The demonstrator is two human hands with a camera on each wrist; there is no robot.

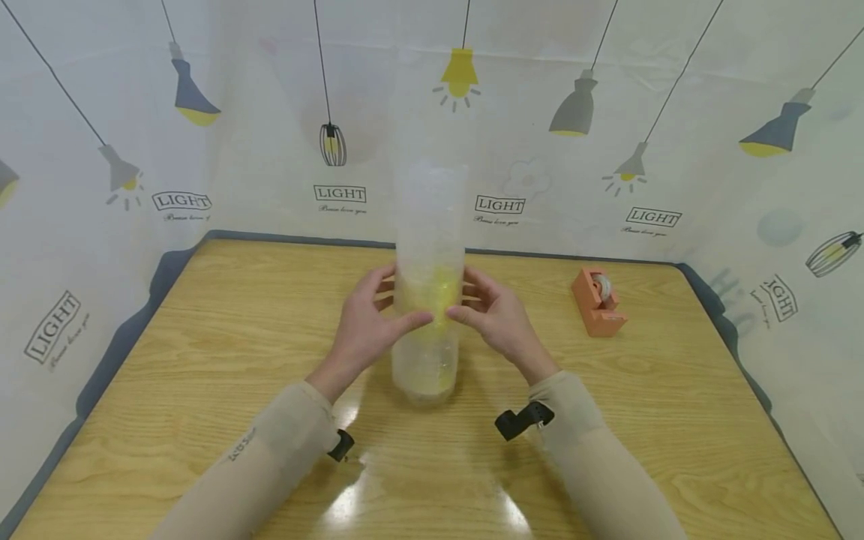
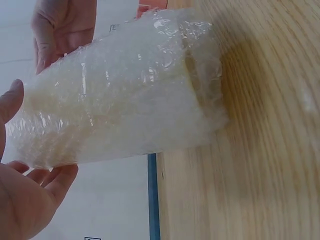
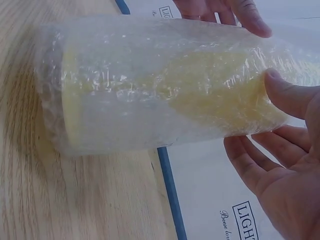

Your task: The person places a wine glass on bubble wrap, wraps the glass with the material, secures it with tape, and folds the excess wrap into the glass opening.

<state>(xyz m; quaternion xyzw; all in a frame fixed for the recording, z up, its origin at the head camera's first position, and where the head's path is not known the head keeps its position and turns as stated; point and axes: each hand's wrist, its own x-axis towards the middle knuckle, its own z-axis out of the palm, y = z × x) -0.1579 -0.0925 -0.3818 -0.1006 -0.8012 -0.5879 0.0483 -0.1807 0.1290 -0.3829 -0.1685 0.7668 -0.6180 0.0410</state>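
A tall cylinder in clear bubble wrap (image 1: 428, 225) stands upright at the middle of the table, with a yellow patch showing through the wrap between the hands. My left hand (image 1: 364, 322) grips its left side, thumb in front and fingers curled behind. On the opposite side my right hand (image 1: 499, 319) holds it the same way, the two thumb tips close together. The left wrist view shows loose wrap overhanging the cylinder's lower end, close over the wood. In the right wrist view a pale yellow rim shows inside the wrapped bundle (image 3: 150, 90) near that end.
An orange tape dispenser (image 1: 599, 311) with a roll of clear tape sits on the table to the right. The wooden table (image 1: 223, 330) is bordered at the back and sides by a pale curtain (image 1: 270, 150) printed with lamps. Black straps (image 1: 523, 420) are on both wrists.
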